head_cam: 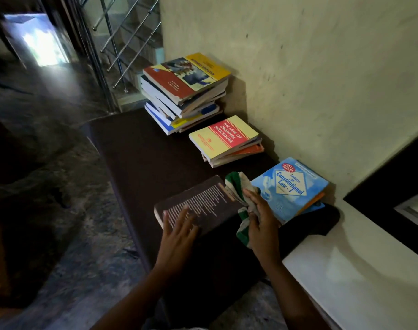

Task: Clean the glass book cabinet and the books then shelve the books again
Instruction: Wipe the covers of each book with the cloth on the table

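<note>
A person's view down at their own two hands over a dark mat (143, 158) that runs along a pale wall. The left hand (177, 231) lies flat, fingers straight and spread, on a dark-covered book (203, 203) with lines of small pale print, steadying it near the mat's near end. The right hand (260, 217) grips a bunched green-and-white cloth (236, 184), its free end draped over the book's right edge.

Just right of the cloth sits a blue book (291, 186) titled "Lectures on Constitutional Law - I", resting on another volume. Farther along the wall is a short stack (224, 136) topped by "The Law of Criminal Procedure", then a tall, uneven pile (184, 86) with a red, blue and yellow cover on top. A stair railing (122, 44) shows beyond. The glass cabinet is not in view.

The step in hand looks like wiping the books one at a time — the dark book is the current one. The next move probably calls for drawing the cloth across its cover while the left hand keeps it from sliding, then setting it on a pile; shelving seems a good way off.
</note>
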The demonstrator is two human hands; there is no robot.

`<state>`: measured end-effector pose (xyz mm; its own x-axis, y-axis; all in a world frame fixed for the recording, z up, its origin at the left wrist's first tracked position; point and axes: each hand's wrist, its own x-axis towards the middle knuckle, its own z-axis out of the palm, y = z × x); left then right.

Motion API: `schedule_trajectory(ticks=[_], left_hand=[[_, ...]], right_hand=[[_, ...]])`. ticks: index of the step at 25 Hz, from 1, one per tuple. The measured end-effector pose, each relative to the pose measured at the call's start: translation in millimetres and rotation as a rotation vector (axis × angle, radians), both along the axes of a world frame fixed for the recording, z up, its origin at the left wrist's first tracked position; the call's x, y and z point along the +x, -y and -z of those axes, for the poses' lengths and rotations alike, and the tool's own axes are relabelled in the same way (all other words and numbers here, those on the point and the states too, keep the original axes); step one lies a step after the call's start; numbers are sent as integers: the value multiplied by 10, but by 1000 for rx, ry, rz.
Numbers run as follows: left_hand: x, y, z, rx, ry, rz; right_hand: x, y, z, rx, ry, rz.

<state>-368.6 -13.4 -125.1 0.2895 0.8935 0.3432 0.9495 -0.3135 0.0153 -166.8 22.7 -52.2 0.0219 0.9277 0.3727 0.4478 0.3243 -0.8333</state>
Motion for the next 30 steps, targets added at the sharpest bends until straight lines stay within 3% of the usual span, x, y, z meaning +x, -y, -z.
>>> schedule_trajectory(ticks=[2,3,6,8,11,14,17,20,25,27,30], left_hand=[[-71,101,177,-53,35,-48],[-161,121,199,-40,139,-147],[-515,97,114,-47,673,-682],[-636,7,41,-163,1032,-1053],[-480,-82,71,-272,1306,-1093],[-350,-98,80,-280,1286,-1169],[-335,-119,66,-299,1200,-1232],[-357,-120,95,-301,1169,-1215],[-343,-122,104,-292,1127,-1251],[-341,-130,112,-275,1139,-1243],[-350,-146,118,-282,1143,-1255]], right_hand=[[-23,3,63,-15,18,-16],[-34,-12,87,-30,21,-24],[-75,-108,121,-66,42,-47],[-131,-214,132,-63,72,-57],[-207,-430,240,-118,158,-22],[-270,-564,509,-275,381,20],[-404,-435,716,-163,628,60],[-721,-51,750,-41,636,20],[-968,363,665,41,558,-363],[-843,-24,517,-5,459,-319],[-646,-855,414,-253,381,-72]])
